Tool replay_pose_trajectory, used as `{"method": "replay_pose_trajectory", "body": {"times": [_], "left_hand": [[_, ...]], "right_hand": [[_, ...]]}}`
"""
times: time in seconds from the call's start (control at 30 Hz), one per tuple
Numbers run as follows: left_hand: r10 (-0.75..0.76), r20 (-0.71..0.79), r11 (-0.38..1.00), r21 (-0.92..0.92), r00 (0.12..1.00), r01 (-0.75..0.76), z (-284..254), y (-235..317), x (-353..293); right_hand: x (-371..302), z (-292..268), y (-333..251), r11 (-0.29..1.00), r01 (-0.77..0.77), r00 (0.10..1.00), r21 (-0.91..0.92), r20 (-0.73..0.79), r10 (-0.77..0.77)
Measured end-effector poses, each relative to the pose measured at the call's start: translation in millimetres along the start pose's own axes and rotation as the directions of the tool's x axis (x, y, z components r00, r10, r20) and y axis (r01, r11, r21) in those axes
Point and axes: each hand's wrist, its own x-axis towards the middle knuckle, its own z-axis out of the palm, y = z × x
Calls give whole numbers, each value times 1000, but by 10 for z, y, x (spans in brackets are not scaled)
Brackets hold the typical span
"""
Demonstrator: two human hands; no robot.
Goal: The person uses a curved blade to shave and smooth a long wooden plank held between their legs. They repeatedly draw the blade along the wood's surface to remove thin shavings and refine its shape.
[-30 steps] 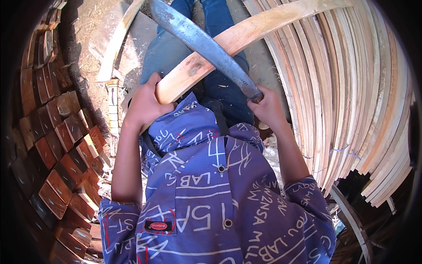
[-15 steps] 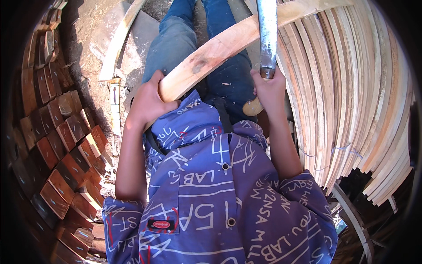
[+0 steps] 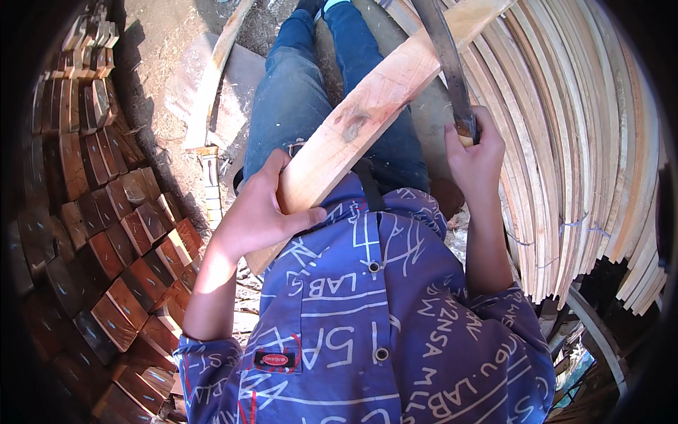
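My left hand (image 3: 265, 205) is closed around the near end of a long, pale, slightly curved piece of wood (image 3: 360, 116). The wood slants away to the upper right across my legs and has a dark knot on its face. In my right hand (image 3: 479, 152) is the handle of a machete (image 3: 452, 78), its dark blade pointing up and away. The blade overlaps the far part of the wood; whether it touches cannot be told. Most of the handle is hidden by my fingers.
Stacked brown wood blocks (image 3: 116, 311) rise along the left. Many long curved wooden strips (image 3: 544, 155) are bundled on the right. On the ground to the left lie a pale curved strip (image 3: 215, 88) and a banded, light stick-like piece (image 3: 212, 187).
The wood has come nearer my body, its near end now reaching past my left hand. My right hand has shifted right with the machete, whose blade has turned from bright to dark.
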Motion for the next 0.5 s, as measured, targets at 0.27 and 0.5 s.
{"method": "replay_pose_trajectory", "body": {"times": [0.27,0.5], "left_hand": [[-62,36,989,-130,997,66,327,363,-135],[2,-79,1000,-6,997,-3,512,341,-186]], "right_hand": [[-386,-315,-447,996,71,983,-59,175,-60],[-375,-599,-564,907,299,885,-296,442,-147]]}}
